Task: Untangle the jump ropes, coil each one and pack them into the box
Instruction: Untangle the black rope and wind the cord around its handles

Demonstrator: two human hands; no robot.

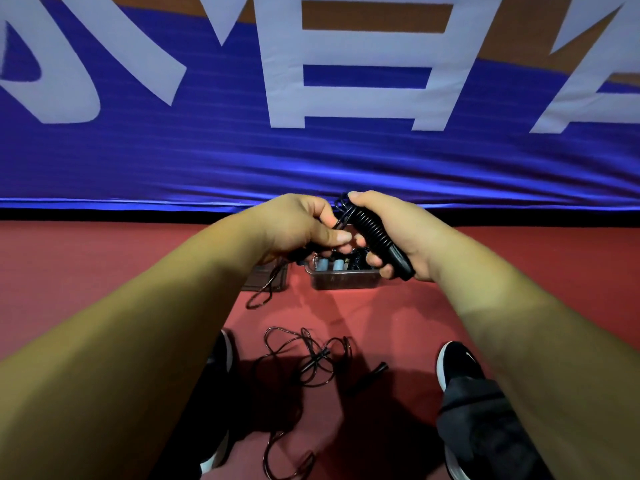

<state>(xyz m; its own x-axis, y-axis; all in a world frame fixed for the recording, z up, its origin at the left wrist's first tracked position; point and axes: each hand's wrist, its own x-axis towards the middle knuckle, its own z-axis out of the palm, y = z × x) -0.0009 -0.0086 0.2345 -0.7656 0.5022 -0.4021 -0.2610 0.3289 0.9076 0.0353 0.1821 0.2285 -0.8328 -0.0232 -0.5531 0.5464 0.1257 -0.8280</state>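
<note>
My right hand (391, 230) grips black jump rope handles (377, 237) with the cord wound in coils around them. My left hand (304, 226) pinches the loose cord of that rope right beside the coil; its tail hangs down to a loop (259, 299) on the floor. Below my hands stands a small clear box (343, 277) holding blue and black items. A second black jump rope (308, 358) lies tangled on the red floor between my feet, one handle (370, 375) to its right.
A blue banner (311, 161) with large white letters hangs as a wall right behind the box. A dark flat lid or mat (277, 277) lies left of the box. My black shoes (457, 365) flank the tangled rope on the red floor.
</note>
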